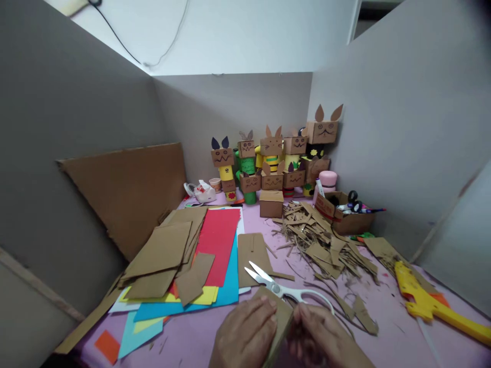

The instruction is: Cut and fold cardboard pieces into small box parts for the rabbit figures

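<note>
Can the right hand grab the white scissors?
Probably yes: the white scissors lie just beyond the right hand, nothing seems between them, though that hand touches the cardboard under the left hand.

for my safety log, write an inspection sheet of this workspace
Surface: purple tabletop, partly covered
Job's things: cardboard piece; white scissors, blades apart, just beyond it
Clutter: heaped cardboard scraps; stacked cardboard sheets; coloured paper
Left hand: lying over the cardboard piece
Right hand: at that piece's right edge, grip partly hidden
Cables: dark cable and grey cable on upper wall; pale strip by yellow glue gun, unclear whether a cable
Surroundings: grey partitions; cardboard animal figures at the back
</note>
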A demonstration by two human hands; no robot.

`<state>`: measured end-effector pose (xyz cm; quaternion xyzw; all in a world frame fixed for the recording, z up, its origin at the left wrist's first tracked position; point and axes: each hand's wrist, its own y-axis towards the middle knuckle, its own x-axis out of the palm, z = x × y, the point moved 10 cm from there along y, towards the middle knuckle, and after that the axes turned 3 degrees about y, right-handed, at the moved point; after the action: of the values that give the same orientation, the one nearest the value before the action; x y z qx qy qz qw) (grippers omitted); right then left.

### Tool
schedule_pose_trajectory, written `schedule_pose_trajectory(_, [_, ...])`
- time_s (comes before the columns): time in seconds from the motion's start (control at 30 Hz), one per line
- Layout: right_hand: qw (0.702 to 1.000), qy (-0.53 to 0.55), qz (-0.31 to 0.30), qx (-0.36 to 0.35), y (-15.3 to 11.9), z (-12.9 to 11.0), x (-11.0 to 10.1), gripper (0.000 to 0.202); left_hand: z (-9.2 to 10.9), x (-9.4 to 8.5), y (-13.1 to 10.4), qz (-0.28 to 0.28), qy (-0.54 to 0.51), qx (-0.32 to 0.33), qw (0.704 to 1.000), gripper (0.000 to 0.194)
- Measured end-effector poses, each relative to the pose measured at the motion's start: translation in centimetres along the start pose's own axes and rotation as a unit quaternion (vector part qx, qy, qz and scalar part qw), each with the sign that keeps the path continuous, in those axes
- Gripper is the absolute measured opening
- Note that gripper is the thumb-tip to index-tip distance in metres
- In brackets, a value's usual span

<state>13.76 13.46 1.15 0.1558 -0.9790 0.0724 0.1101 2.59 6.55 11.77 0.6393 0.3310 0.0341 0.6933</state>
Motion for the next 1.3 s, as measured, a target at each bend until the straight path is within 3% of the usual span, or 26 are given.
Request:
schedule_pose_trajectory(0.07, [0.993, 0.114, 0.004, 0.041, 0.0, 1.6, 0.8, 0.052, 1.1, 0.9, 0.5, -0.051, 0.078, 0.065, 0.994, 0.024])
schedule_pose_trajectory(0.17, [0.981, 0.186, 0.022, 0.051, 0.2, 2.7, 1.3, 0.048, 1.8, 1.9, 1.0, -0.104, 0.112, 0.087, 0.984, 0.024])
schedule_pose_trajectory(0.33, [0.986, 0.164, -0.010, 0.033, 0.4, 1.7, 2.0, 0.035, 1.6, 2.8, -0.4, -0.123, 0.073, 0.070, 0.987, 0.024])
schedule_pose_trajectory(0.47, [0.992, 0.128, -0.004, -0.001, 0.2, 0.3, 1.9, 0.035, -0.1, 3.1, -1.8, -0.113, 0.003, -0.018, 0.993, 0.038])
schedule_pose_trajectory(0.7, [0.998, 0.058, 0.031, 0.018, 0.1, 0.7, 1.0, 0.034, -1.5, 3.9, -3.0, -0.140, -0.070, -0.140, 0.978, 0.063])
schedule_pose_trajectory(0.8, [0.998, 0.028, 0.052, 0.024, 0.3, 0.8, 0.1, 0.036, -3.5, 4.2, -3.7, -0.136, -0.085, -0.260, 0.952, 0.069])
schedule_pose_trajectory(0.87, [0.997, 0.022, 0.068, 0.034, 0.4, 0.8, -0.7, 0.038, -5.3, 4.4, -4.7, -0.137, -0.107, -0.371, 0.912, 0.063])
schedule_pose_trajectory(0.93, [0.997, 0.022, 0.070, 0.033, 0.4, 0.5, -1.2, 0.040, -6.9, 4.6, -6.0, -0.109, -0.196, -0.497, 0.838, 0.053])
schedule_pose_trajectory(1.0, [0.999, 0.013, 0.048, 0.024, 0.4, -0.1, -1.0, 0.042, -7.6, 5.3, -7.7, -0.052, -0.326, -0.620, 0.711, 0.041])
schedule_pose_trajectory(1.07, [1.000, -0.003, 0.009, 0.014, 0.3, -0.7, -0.4, 0.042, -6.8, 6.5, -8.6, -0.008, -0.449, -0.690, 0.568, 0.033])
schedule_pose_trajectory(1.1, [1.000, -0.010, -0.012, 0.008, 0.2, -1.0, 0.1, 0.042, -6.1, 7.1, -8.5, -0.004, -0.495, -0.700, 0.514, 0.033])
schedule_pose_trajectory(1.13, [0.999, -0.016, -0.032, 0.000, 0.0, -1.3, 0.5, 0.042, -5.4, 7.6, -8.1, -0.009, -0.531, -0.696, 0.482, 0.035])
schedule_pose_trajectory(1.2, [0.997, -0.037, -0.065, -0.016, -0.2, -1.8, 1.3, 0.038, -4.2, 8.2, -7.1, -0.044, -0.581, -0.665, 0.467, 0.036])
schedule_pose_trajectory(1.3, [0.983, -0.164, -0.073, -0.050, -0.4, -2.5, 1.8, 0.036, -3.0, 8.8, -6.7, -0.107, -0.596, -0.629, 0.488, 0.032])
